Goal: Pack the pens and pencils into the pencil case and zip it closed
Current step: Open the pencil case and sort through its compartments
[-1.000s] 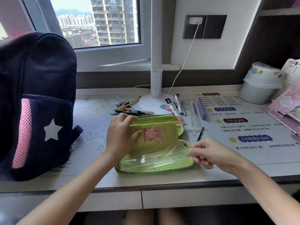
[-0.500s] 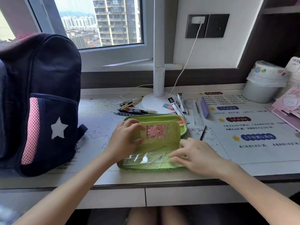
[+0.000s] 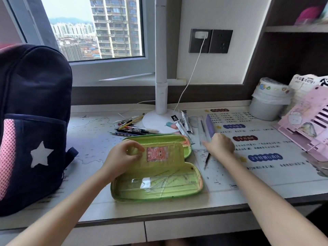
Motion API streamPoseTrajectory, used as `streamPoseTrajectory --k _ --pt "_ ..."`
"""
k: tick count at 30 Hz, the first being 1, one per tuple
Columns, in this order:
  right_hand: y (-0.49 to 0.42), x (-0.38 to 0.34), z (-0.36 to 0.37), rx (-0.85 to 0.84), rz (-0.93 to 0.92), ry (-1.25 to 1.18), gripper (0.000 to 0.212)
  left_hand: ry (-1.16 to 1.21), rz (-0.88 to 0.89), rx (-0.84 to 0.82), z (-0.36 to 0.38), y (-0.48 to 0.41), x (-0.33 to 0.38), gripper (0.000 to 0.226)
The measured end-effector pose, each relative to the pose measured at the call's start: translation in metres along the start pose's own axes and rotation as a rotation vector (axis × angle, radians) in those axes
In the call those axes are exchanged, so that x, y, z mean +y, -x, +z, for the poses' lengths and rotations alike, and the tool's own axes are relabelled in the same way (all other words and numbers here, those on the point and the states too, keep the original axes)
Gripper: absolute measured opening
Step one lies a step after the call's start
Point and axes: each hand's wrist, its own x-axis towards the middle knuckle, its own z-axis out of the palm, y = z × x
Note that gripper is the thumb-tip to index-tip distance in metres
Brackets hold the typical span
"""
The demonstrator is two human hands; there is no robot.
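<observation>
The green pencil case lies open near the desk's front edge, with clear rulers in its near half. My left hand pinches the case's inner flap and holds it raised. My right hand rests on the desk just right of the case, fingers pointing left, nothing visibly in it. A dark pen lies partly under that wrist. A pile of pens and pencils sits behind the case. A clear ruler, refill packets, an eraser and a purple stick-like item lie behind my right hand.
A dark backpack with a white star stands at the left. The white lamp base and its cable sit behind the pens. A lined white bin and a pink stand occupy the right. A printed mat covers the desk.
My right hand has left the near half of the case and moved up and right onto the desk beside it. The clear rulers stay in the case. My left hand still holds the flap.
</observation>
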Motion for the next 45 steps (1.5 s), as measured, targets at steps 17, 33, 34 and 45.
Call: streamPoseTrajectory --k 17,33,34,45 --pt "-0.009 0.001 -0.021 0.229 0.072 -0.496 0.014 -0.053 -0.019 -0.109 -0.008 -0.017 0.008 0.022" --pt "0.107 0.003 -0.022 -0.030 -0.990 0.013 0.014 0.055 -0.051 -0.059 -0.015 -0.003 0.005 0.014" --pt "0.111 0.004 -0.016 -0.052 -1.074 0.061 0.023 0.011 -0.015 -0.058 -0.014 -0.003 0.004 0.014" --pt "-0.047 -0.028 -0.005 0.047 -0.407 0.017 0.026 -0.037 -0.129 -0.449 -0.039 -0.047 0.013 0.008"
